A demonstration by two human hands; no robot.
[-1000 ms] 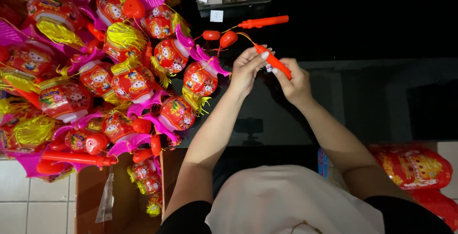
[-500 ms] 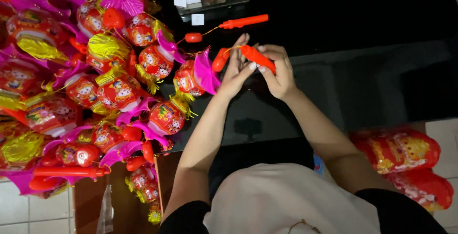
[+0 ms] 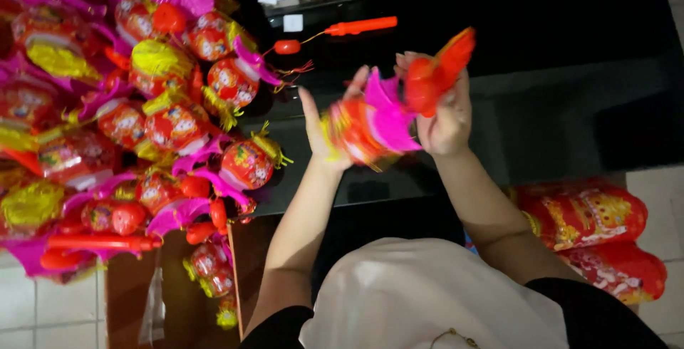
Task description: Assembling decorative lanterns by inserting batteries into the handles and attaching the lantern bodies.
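The left hand [image 3: 324, 132] is spread wide, palm against the near side of a small red paper lantern [image 3: 353, 129] with yellow fringe and a pink frill, cupping it from the side rather than gripping it, probably so the soft shell is not crushed. The right hand [image 3: 445, 117] is closed round an orange plastic handle [image 3: 445, 64] and the red part at its lower end, which stick up past the fingers. The lantern sits between the two hands, touching both and lifted clear of the dark bench [image 3: 556, 114]; it is blurred, so how handle and lantern join cannot be told.

Left of the left hand, a heap of finished lanterns [image 3: 142, 114] in red, yellow and pink is piled loosely. Beyond both hands, another orange handle [image 3: 360, 26] with a red bulb on a cord lies flat on the bench. To the right of the right hand, lower down, stand red printed packs [image 3: 588, 214].
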